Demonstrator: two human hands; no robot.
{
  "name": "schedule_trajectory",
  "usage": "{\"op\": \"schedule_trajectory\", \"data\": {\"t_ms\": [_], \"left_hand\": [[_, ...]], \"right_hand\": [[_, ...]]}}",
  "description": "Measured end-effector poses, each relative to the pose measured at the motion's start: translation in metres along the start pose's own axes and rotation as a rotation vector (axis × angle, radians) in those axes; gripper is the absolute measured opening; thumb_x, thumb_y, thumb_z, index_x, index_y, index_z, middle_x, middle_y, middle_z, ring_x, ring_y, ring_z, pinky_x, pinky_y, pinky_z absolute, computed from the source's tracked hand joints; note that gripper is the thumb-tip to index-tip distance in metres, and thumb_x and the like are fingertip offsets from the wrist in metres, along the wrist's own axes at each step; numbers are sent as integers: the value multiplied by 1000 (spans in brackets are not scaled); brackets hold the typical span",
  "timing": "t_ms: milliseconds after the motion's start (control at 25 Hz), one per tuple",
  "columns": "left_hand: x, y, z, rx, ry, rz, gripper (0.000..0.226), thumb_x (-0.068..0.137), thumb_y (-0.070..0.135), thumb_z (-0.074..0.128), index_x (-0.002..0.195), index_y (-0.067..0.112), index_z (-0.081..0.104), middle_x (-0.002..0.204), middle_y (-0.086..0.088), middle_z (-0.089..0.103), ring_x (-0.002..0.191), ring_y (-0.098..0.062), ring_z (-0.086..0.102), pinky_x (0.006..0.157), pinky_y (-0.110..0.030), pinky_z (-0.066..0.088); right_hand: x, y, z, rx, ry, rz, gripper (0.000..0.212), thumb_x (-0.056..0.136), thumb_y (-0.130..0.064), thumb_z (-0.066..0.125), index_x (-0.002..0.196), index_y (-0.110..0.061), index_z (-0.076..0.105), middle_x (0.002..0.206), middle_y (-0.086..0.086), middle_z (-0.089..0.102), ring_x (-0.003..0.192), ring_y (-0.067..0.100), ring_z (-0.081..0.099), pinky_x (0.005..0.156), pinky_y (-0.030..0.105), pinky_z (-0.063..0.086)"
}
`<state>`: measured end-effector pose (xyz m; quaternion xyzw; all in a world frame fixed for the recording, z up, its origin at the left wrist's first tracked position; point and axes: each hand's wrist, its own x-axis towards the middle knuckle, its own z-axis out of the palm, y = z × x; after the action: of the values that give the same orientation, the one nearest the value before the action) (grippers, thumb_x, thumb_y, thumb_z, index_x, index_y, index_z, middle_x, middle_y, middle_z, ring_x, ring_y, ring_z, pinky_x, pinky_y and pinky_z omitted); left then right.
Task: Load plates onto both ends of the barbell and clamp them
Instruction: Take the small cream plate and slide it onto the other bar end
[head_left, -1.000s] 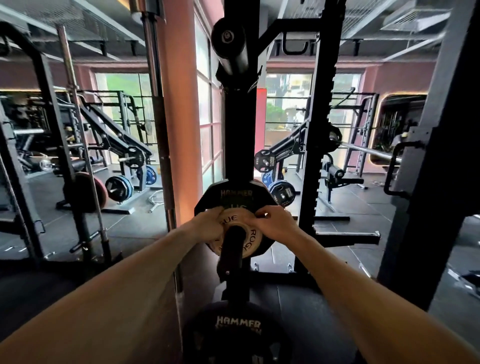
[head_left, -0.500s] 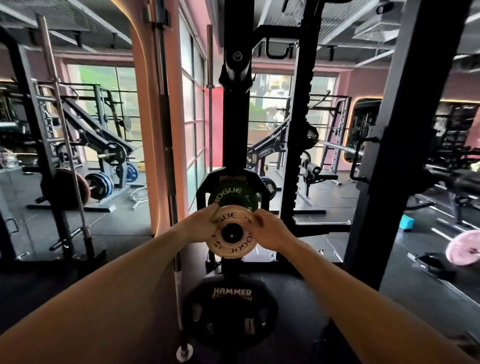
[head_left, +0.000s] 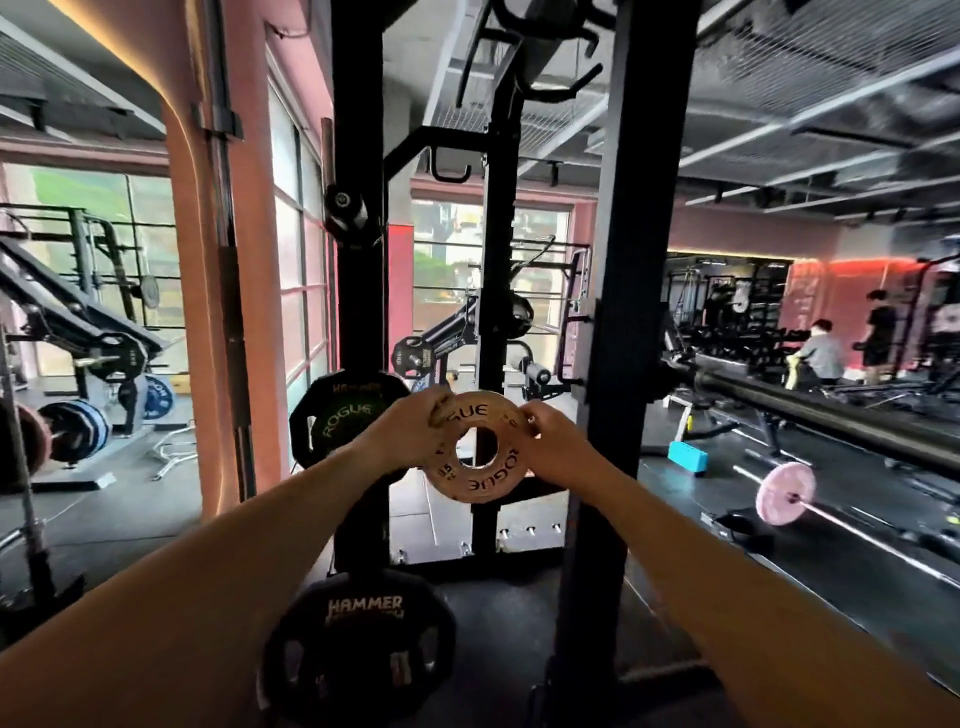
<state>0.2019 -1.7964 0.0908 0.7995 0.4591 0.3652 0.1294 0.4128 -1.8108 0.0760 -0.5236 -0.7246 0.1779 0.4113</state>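
While the small tan plate (head_left: 479, 448) hangs free in mid-air between my left hand (head_left: 410, 434) and right hand (head_left: 551, 451), pinched only at its rim, I judge a slip could drop it before it reaches the barbell (head_left: 810, 413) at far right.

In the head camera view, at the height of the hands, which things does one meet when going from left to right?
Blue plates on the far-left machine → black plate with green ROGUE lettering → left hand → small tan ROGUE plate, held free of any peg → right hand → black rack upright → racked barbell.
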Motion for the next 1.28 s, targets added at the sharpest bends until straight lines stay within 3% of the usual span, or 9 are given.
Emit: {"op": "schedule_trajectory", "data": {"t_ms": [200, 440, 600, 680, 840, 1040, 1120, 1200, 1280], "left_hand": [[29, 104, 85, -123, -39, 113, 19, 85, 20, 70, 98, 16, 57, 90, -4, 62, 82, -19, 56, 74, -38, 50], [50, 237, 224, -236, -92, 139, 16, 91, 24, 70, 102, 19, 60, 88, 2, 66, 77, -11, 60, 68, -22, 51], [55, 308, 285, -282, -111, 171, 24, 80, 29, 68, 101, 18, 62, 92, -1, 68, 83, -23, 65, 80, -42, 57], [61, 342, 309, -256, -120, 169, 16, 87, 23, 68, 102, 21, 62, 94, 0, 68, 84, -19, 64, 79, -39, 57], [80, 391, 352, -158, -77, 194, 24, 91, 22, 66, 114, 16, 64, 100, -1, 69, 91, -20, 64, 77, -30, 48], [99, 406, 383, -68, 17, 276, 17, 85, 29, 66, 99, 20, 63, 94, -1, 70, 86, -24, 63, 77, -36, 52], [103, 405, 382, -57, 7, 297, 14, 85, 26, 69, 96, 20, 62, 90, 3, 68, 82, -21, 63, 73, -32, 50], [106, 401, 373, -58, -46, 297, 14, 86, 22, 72, 92, 20, 59, 84, 3, 67, 78, -22, 65, 70, -34, 51], [108, 397, 364, -47, -95, 336, 16, 87, 19, 72, 93, 17, 57, 82, 1, 68, 78, -22, 66, 72, -36, 52]], "right_hand": [[-48, 54, -127, -137, 100, -10, 24, 86, -41, 71, 89, -19, 61, 80, -7, 63, 75, 13, 60, 65, 26, 46], [-134, 137, -282, -252, 172, 9, 37, 84, -52, 67, 100, -18, 69, 86, 2, 72, 80, 21, 68, 73, 40, 55], [-178, 178, -357, -283, 228, 14, 20, 91, -42, 68, 99, -23, 64, 81, -10, 64, 72, 8, 62, 64, 28, 49], [-190, 200, -386, -268, 248, 7, 17, 91, -38, 69, 101, -24, 64, 83, -9, 67, 75, 10, 66, 69, 31, 55], [-199, 242, -430, -180, 324, 13, 15, 92, -32, 71, 104, -26, 65, 86, -13, 66, 76, 3, 63, 70, 26, 51], [-187, 284, -449, -70, 334, 55, 16, 93, -28, 70, 106, -21, 65, 92, -9, 69, 81, 0, 65, 76, 26, 53], [-180, 291, -447, -32, 320, 32, 17, 94, -24, 69, 109, -17, 66, 91, -7, 68, 76, -6, 62, 70, 14, 49], [-174, 292, -443, -29, 299, 11, 22, 95, -22, 68, 113, -10, 65, 92, -6, 65, 76, -4, 59, 64, 5, 44], [-169, 298, -439, -6, 277, 11, 25, 94, -23, 69, 114, -9, 65, 93, -5, 64, 79, 8, 60, 66, 12, 47]]}}
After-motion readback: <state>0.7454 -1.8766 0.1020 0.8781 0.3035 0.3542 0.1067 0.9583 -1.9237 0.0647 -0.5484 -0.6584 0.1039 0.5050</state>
